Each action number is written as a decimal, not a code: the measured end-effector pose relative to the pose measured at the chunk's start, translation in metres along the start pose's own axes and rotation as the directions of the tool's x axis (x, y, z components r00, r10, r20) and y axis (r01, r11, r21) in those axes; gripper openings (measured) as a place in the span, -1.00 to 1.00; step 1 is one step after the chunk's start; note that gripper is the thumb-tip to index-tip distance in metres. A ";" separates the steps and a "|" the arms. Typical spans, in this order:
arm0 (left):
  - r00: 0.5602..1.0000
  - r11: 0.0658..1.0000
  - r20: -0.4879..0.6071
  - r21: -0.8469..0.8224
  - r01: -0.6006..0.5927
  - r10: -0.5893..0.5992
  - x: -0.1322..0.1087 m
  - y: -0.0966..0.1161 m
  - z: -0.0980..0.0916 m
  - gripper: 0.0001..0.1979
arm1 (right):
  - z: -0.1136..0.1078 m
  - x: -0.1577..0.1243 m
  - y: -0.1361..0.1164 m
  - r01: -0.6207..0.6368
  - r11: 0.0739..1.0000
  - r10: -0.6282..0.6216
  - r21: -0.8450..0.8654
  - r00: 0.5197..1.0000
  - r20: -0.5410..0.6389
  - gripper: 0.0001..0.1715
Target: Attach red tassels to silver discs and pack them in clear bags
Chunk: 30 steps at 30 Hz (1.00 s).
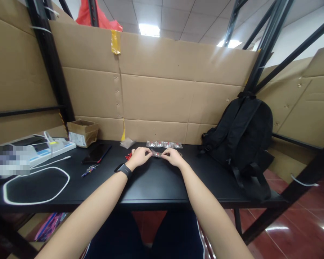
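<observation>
Both hands rest on the black table (151, 183) near its far edge. My left hand (141, 156) and my right hand (172, 156) each pinch an end of a small clear packet (157, 154) with something red inside. A black watch sits on my left wrist (124, 169). A little heap of small red pieces (128, 156) lies just left of my left hand. Behind the hands a strip of clear packets with red contents (164, 144) lies along the cardboard wall. An empty clear bag (126, 142) lies to its left.
A black backpack (240, 140) leans against the wall at the right. At the left are a dark phone (96, 153), keys (89, 169), a small cardboard box (83, 132), a white power strip (52, 148) and a black mat with white edging (35, 185). Cardboard walls enclose the table.
</observation>
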State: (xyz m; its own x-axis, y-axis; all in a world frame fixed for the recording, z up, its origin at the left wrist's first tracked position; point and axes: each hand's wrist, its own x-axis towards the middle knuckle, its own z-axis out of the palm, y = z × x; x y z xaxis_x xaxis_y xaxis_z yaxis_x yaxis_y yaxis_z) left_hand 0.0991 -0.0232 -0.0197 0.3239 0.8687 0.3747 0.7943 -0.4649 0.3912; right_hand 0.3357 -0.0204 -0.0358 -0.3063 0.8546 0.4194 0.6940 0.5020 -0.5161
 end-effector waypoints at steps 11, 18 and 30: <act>0.989 0.976 0.009 -0.160 0.147 -0.148 -0.003 0.011 0.011 -0.59 | 0.002 0.001 -0.012 -0.231 0.971 0.233 -0.055 0.972 0.031 -0.78; 1.000 0.994 0.028 0.107 0.004 -0.007 -0.008 0.017 0.015 -0.67 | 0.006 -0.003 -0.015 -0.027 0.975 0.016 -0.221 0.999 -0.051 -0.48; 0.997 0.980 0.033 0.186 -0.077 0.072 -0.010 0.015 0.018 -0.71 | 0.010 -0.003 -0.034 -0.028 0.963 0.054 -0.268 0.994 0.091 -0.61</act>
State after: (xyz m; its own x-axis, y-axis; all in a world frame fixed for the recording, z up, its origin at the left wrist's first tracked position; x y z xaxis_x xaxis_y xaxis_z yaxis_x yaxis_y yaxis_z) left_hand 0.1166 -0.0359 -0.0330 0.3967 0.8382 0.3742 0.8488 -0.4902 0.1981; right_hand 0.3071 -0.0385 -0.0268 -0.3260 0.8891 0.3212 0.8514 0.4238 -0.3090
